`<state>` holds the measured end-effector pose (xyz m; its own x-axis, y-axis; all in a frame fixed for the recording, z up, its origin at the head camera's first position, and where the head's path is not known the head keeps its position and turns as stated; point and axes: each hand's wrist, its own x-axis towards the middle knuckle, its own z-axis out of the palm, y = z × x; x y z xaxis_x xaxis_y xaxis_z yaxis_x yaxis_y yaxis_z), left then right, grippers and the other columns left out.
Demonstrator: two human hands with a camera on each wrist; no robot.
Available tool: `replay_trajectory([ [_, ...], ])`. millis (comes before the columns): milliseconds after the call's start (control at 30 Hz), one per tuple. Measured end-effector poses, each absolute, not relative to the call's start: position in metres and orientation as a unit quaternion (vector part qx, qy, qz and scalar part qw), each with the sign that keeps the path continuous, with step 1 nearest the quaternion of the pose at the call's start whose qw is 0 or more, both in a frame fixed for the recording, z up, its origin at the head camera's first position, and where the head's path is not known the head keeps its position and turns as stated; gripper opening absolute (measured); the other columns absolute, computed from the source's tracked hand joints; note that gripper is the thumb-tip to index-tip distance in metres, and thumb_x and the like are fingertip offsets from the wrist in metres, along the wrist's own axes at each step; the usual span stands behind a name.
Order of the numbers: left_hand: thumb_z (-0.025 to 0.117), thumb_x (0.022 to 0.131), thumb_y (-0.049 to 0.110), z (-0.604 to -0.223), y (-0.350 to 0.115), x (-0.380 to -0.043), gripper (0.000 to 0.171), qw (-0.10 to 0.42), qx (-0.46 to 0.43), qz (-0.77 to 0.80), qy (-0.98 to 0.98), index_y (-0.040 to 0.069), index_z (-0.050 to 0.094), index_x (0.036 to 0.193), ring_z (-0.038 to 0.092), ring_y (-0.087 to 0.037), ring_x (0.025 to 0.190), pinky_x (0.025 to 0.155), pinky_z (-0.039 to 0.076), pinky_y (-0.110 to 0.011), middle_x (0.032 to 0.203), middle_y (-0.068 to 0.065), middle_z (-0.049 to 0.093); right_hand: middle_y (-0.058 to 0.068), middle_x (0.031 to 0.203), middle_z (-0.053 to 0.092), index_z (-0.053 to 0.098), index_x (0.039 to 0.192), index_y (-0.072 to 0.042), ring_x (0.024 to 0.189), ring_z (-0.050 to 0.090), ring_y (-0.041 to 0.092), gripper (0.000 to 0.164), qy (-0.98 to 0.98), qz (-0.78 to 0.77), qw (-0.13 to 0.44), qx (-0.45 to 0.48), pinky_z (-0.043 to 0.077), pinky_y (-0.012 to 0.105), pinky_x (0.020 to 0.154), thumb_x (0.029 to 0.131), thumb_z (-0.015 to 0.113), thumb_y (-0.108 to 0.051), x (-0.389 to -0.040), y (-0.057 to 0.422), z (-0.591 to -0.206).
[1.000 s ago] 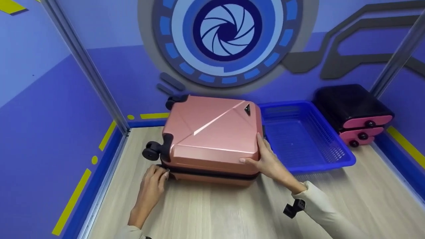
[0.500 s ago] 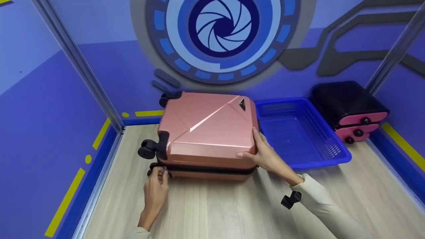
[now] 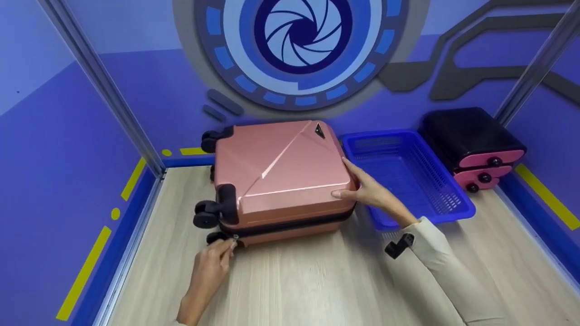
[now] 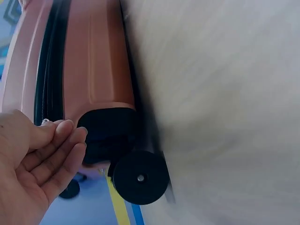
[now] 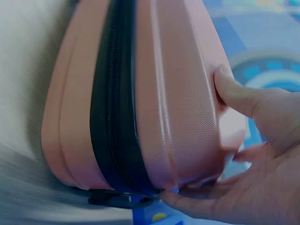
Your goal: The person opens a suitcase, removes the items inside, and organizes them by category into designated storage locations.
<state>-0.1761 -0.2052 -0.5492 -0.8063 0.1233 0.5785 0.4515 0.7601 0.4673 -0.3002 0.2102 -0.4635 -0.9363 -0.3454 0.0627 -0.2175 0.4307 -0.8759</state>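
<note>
A pink hard-shell suitcase [image 3: 281, 174] lies flat on a pale wooden floor [image 3: 317, 285], in the centre of the head view. It is closed, so nothing inside shows; a dark zipper band [image 5: 115, 117] runs round its side between the two shells. Its long axis runs from the lower left of the frame toward the upper right. The wheels [image 3: 206, 217] are at the left end, and a small triangular badge [image 3: 319, 130] sits near the far right corner of the top shell.

The left hand [image 3: 213, 267], in the lower left of the frame, has its fingertips pinched together on the zipper pull [image 3: 234, 239] at the near left corner, just below a wheel. In the left wrist view the fingers [image 4: 56, 145] curl against the zipper line beside the black wheel housing [image 4: 110, 133].

The right hand [image 3: 369, 192] clasps the near right corner of the suitcase, thumb on the top shell and fingers spread along the right edge.

Just right of the suitcase sits a blue mesh basket [image 3: 453, 199], with nothing visible inside. In the upper right, against the blue wall [image 3: 68, 149], stand black-and-pink cases [image 3: 471, 142].
</note>
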Motion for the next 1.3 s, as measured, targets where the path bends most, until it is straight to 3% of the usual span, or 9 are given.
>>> replay_trajectory([
  [133, 0.082, 0.083, -0.007, -0.552, -0.191, -0.164, 0.015, 0.299, -0.202, -0.299, -0.883, 0.005, 0.079, 0.092, 0.058, -0.005, 0.062, 0.053, 0.048, -0.023, 0.073, 0.005, 0.064, 0.030, 0.158, 0.042, 0.025, 0.165, -0.003, 0.133, 0.054, 0.044, 0.097, 0.846, -0.513, 0.055, -0.138, 0.049, 0.051, 0.106, 0.090, 0.084, -0.019, -0.301, 0.220, -0.463],
  [300, 0.086, 0.077, -0.008, -0.553, -0.178, -0.155, 0.021, 0.318, -0.247, -0.295, -0.866, 0.006, 0.078, 0.091, 0.054, -0.005, 0.060, 0.052, 0.045, -0.022, 0.073, 0.005, 0.062, 0.035, 0.146, 0.052, 0.033, 0.158, 0.005, 0.131, 0.056, 0.044, 0.088, 0.850, -0.524, 0.033, -0.045, 0.051, 0.044, 0.101, 0.091, 0.083, -0.022, -0.290, 0.218, -0.461],
  [400, 0.086, 0.077, -0.007, -0.554, -0.169, -0.151, 0.022, 0.322, -0.261, -0.306, -0.857, 0.007, 0.079, 0.092, 0.056, -0.006, 0.062, 0.054, 0.046, -0.023, 0.075, 0.005, 0.064, 0.036, 0.151, 0.042, 0.023, 0.161, 0.004, 0.133, 0.051, 0.039, 0.089, 0.787, -0.614, 0.059, 0.020, 0.044, 0.047, 0.111, 0.094, 0.077, -0.018, -0.284, 0.213, -0.456],
  [533, 0.086, 0.078, -0.004, -0.560, -0.156, -0.141, 0.019, 0.325, -0.276, -0.305, -0.852, 0.009, 0.078, 0.090, 0.057, -0.006, 0.060, 0.053, 0.045, -0.021, 0.075, 0.006, 0.063, 0.033, 0.162, 0.018, 0.006, 0.165, -0.001, 0.139, 0.039, 0.035, 0.090, 0.681, -0.721, 0.099, 0.085, 0.036, 0.058, 0.119, 0.100, 0.067, -0.013, -0.272, 0.206, -0.452],
  [700, 0.086, 0.076, -0.002, -0.565, -0.148, -0.129, 0.020, 0.333, -0.288, -0.278, -0.854, 0.010, 0.075, 0.087, 0.057, -0.011, 0.056, 0.050, 0.044, -0.025, 0.071, 0.007, 0.059, 0.029, 0.163, 0.012, 0.002, 0.166, 0.000, 0.139, 0.038, 0.036, 0.089, 0.654, -0.743, 0.115, 0.087, 0.054, 0.059, 0.101, 0.101, 0.062, -0.010, -0.257, 0.197, -0.454],
  [900, 0.087, 0.075, 0.000, -0.563, -0.136, -0.126, 0.019, 0.342, -0.307, -0.262, -0.849, 0.009, 0.074, 0.086, 0.055, -0.012, 0.052, 0.047, 0.043, -0.025, 0.068, 0.005, 0.055, 0.031, 0.168, 0.006, 0.000, 0.165, 0.004, 0.150, 0.027, 0.042, 0.088, 0.666, -0.732, 0.132, 0.058, 0.059, 0.057, 0.093, 0.103, 0.061, -0.011, -0.274, 0.202, -0.449],
  [1100, 0.084, 0.078, 0.000, -0.564, -0.105, -0.127, 0.017, 0.361, -0.325, -0.248, -0.838, 0.005, 0.074, 0.091, 0.058, -0.015, 0.054, 0.049, 0.046, -0.026, 0.072, 0.002, 0.060, 0.029, 0.161, 0.034, 0.009, 0.164, 0.006, 0.138, 0.047, 0.034, 0.083, 0.653, -0.744, 0.124, 0.075, 0.063, 0.051, 0.084, 0.105, 0.063, -0.016, -0.306, 0.212, -0.443],
  [1233, 0.081, 0.079, 0.002, -0.566, -0.074, -0.127, 0.017, 0.382, -0.305, -0.223, -0.843, 0.004, 0.071, 0.093, 0.057, -0.017, 0.052, 0.047, 0.046, -0.026, 0.072, 0.000, 0.059, 0.024, 0.156, 0.040, 0.013, 0.162, 0.006, 0.145, 0.040, 0.032, 0.078, 0.630, -0.764, 0.095, 0.101, 0.063, 0.046, 0.085, 0.105, 0.062, -0.017, -0.320, 0.211, -0.446],
  [1300, 0.081, 0.079, 0.003, -0.566, -0.056, -0.130, 0.018, 0.396, -0.279, -0.212, -0.849, 0.005, 0.068, 0.091, 0.057, -0.018, 0.051, 0.045, 0.045, -0.027, 0.071, 0.000, 0.057, 0.021, 0.158, 0.036, 0.017, 0.162, 0.006, 0.146, 0.038, 0.031, 0.076, 0.628, -0.767, 0.071, 0.109, 0.059, 0.046, 0.094, 0.105, 0.062, -0.017, -0.324, 0.206, -0.449],
])
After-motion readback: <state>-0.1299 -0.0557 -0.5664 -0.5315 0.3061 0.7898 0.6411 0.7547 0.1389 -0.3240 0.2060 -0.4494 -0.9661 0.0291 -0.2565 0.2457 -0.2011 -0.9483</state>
